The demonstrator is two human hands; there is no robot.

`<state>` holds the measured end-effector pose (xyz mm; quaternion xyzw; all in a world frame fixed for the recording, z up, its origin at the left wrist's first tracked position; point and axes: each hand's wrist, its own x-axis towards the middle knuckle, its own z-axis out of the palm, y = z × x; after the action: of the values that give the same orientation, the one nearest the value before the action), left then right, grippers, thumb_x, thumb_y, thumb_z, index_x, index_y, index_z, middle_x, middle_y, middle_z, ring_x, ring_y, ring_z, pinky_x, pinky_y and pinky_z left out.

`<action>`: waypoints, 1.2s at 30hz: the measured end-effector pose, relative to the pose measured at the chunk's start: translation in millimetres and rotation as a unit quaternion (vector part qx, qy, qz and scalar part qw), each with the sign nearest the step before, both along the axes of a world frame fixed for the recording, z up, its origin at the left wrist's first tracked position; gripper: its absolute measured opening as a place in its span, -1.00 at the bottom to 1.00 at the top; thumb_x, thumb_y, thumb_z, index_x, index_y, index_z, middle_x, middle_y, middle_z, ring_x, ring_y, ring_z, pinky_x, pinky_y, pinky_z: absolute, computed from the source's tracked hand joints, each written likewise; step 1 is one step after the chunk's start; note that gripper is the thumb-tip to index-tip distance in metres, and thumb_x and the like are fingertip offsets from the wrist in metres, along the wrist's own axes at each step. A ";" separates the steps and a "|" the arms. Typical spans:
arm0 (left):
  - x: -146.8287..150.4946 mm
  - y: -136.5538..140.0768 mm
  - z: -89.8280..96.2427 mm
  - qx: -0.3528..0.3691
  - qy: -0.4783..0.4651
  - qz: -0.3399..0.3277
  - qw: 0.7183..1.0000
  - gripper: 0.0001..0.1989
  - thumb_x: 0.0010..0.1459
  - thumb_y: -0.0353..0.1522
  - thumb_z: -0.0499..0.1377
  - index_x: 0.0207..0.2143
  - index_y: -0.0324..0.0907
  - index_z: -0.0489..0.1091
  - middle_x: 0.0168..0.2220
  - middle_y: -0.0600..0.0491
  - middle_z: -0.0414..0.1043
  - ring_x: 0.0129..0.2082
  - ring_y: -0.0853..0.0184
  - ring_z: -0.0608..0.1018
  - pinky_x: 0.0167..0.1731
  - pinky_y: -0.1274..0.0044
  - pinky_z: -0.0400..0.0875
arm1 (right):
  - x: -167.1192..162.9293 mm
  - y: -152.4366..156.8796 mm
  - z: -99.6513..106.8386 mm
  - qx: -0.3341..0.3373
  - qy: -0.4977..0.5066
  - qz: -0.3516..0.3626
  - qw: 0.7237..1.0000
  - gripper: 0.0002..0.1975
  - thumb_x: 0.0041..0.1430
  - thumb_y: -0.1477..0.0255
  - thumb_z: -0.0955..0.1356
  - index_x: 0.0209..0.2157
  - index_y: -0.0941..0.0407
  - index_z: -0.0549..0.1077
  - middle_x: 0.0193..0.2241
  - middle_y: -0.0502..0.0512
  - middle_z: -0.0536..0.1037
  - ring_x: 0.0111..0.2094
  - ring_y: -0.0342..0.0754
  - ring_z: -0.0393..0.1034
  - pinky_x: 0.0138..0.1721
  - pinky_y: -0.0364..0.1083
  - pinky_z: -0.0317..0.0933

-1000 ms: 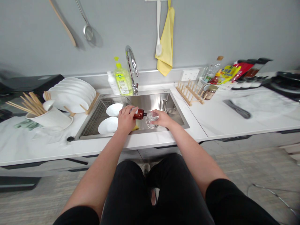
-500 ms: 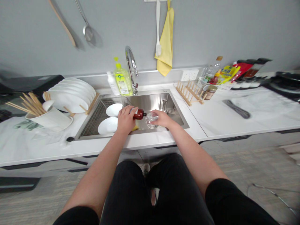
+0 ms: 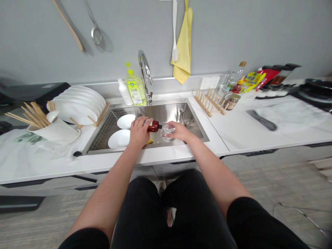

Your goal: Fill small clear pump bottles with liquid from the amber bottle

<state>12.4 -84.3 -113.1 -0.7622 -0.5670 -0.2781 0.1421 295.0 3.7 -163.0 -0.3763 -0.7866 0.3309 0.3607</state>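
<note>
Over the steel sink (image 3: 192,119), my left hand (image 3: 138,133) grips a small brown bottle (image 3: 154,126) tipped on its side, its neck pointing right. My right hand (image 3: 178,130) holds a clear glass (image 3: 168,130) just at the bottle's mouth. Something yellow shows under my left hand, mostly hidden. Two white bowls (image 3: 119,138) lie on the wire rack in the sink's left part.
A faucet (image 3: 144,67), yellow dish soap (image 3: 135,88) and a white bottle stand behind the sink. White plates in a rack (image 3: 77,103) and a chopstick holder (image 3: 44,122) sit left. An empty wooden rack (image 3: 210,102), jars and packets sit right.
</note>
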 end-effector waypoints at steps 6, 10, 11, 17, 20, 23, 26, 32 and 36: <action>0.4 -0.6 0.9 0.005 0.006 0.002 1.000 -0.34 0.30 -0.51 0.18 0.42 -0.04 0.52 0.41 -0.16 0.52 0.49 -0.10 0.43 0.49 0.08 0.25 | 0.1 -0.9 1.4 0.003 -0.003 -0.002 1.000 -0.28 -0.05 0.29 0.74 0.16 0.07 0.64 0.01 0.17 0.76 0.02 0.16 0.69 0.16 0.10 0.50; 1.1 -0.6 1.7 0.008 0.015 -0.001 1.000 -0.35 0.30 -0.52 0.18 0.41 -0.06 0.52 0.41 -0.18 0.52 0.50 -0.10 0.42 0.49 0.07 0.25 | 0.5 -1.4 3.1 0.007 -0.010 -0.004 1.000 -0.28 -0.07 0.29 0.74 0.16 0.08 0.65 0.00 0.17 0.77 0.01 0.17 0.69 0.17 0.11 0.50; 1.1 -0.5 1.7 0.008 0.015 -0.001 1.000 -0.35 0.30 -0.52 0.18 0.41 -0.06 0.52 0.41 -0.18 0.52 0.51 -0.10 0.42 0.49 0.07 0.25 | 0.6 -1.5 3.5 0.009 -0.013 -0.004 1.000 -0.28 -0.07 0.30 0.74 0.15 0.08 0.65 0.01 0.18 0.77 0.01 0.17 0.69 0.18 0.11 0.50; 1.1 -0.3 0.9 0.012 0.017 0.001 1.000 -0.36 0.33 -0.50 0.18 0.42 -0.05 0.52 0.41 -0.17 0.53 0.51 -0.10 0.43 0.50 0.06 0.24 | 0.7 -2.3 4.9 -0.007 -0.011 -0.007 1.000 -0.27 -0.07 0.30 0.74 0.16 0.08 0.64 0.02 0.19 0.77 0.02 0.18 0.69 0.17 0.11 0.50; 1.2 -0.8 1.0 0.012 0.019 0.000 1.000 -0.36 0.33 -0.51 0.17 0.42 -0.05 0.52 0.41 -0.18 0.53 0.51 -0.10 0.42 0.50 0.05 0.23 | 0.7 -2.6 5.7 0.003 -0.020 -0.008 1.000 -0.29 -0.07 0.31 0.74 0.15 0.08 0.65 0.01 0.18 0.76 0.02 0.18 0.69 0.17 0.10 0.49; 1.4 -1.1 1.1 0.009 0.016 -0.001 1.000 -0.35 0.33 -0.51 0.16 0.43 -0.06 0.52 0.42 -0.19 0.52 0.52 -0.10 0.41 0.52 0.05 0.21 | 0.7 -3.0 6.8 0.005 -0.024 -0.008 1.000 -0.29 -0.07 0.33 0.73 0.15 0.10 0.65 0.01 0.18 0.76 0.02 0.18 0.69 0.17 0.10 0.49; 1.5 -1.1 1.1 0.009 0.018 -0.002 1.000 -0.35 0.33 -0.51 0.16 0.43 -0.06 0.51 0.42 -0.19 0.52 0.52 -0.10 0.41 0.52 0.05 0.21 | 0.8 -3.9 8.3 0.002 -0.025 -0.006 1.000 -0.28 -0.07 0.34 0.74 0.16 0.11 0.65 0.02 0.20 0.76 0.03 0.18 0.69 0.18 0.10 0.49; 0.9 -1.0 0.6 0.006 0.017 -0.001 1.000 -0.33 0.32 -0.51 0.16 0.44 -0.02 0.50 0.42 -0.18 0.52 0.53 -0.10 0.40 0.52 0.03 0.21 | 0.9 -5.1 10.3 0.004 -0.029 -0.008 1.000 -0.30 -0.06 0.33 0.73 0.15 0.06 0.65 0.04 0.17 0.77 0.04 0.18 0.69 0.19 0.12 0.50; 0.9 -1.4 1.1 -0.005 0.006 -0.005 1.000 -0.30 0.31 -0.50 0.16 0.46 0.00 0.49 0.44 -0.19 0.50 0.54 -0.11 0.39 0.53 0.01 0.20 | 0.9 -4.5 8.8 0.006 -0.029 -0.009 1.000 -0.30 -0.06 0.31 0.74 0.15 0.05 0.65 0.04 0.17 0.77 0.04 0.19 0.69 0.20 0.13 0.50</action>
<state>13.3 -85.7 -112.1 -0.7676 -0.5635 -0.2713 0.1402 295.9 -0.8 -154.2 -0.3908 -0.7954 0.3121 0.3424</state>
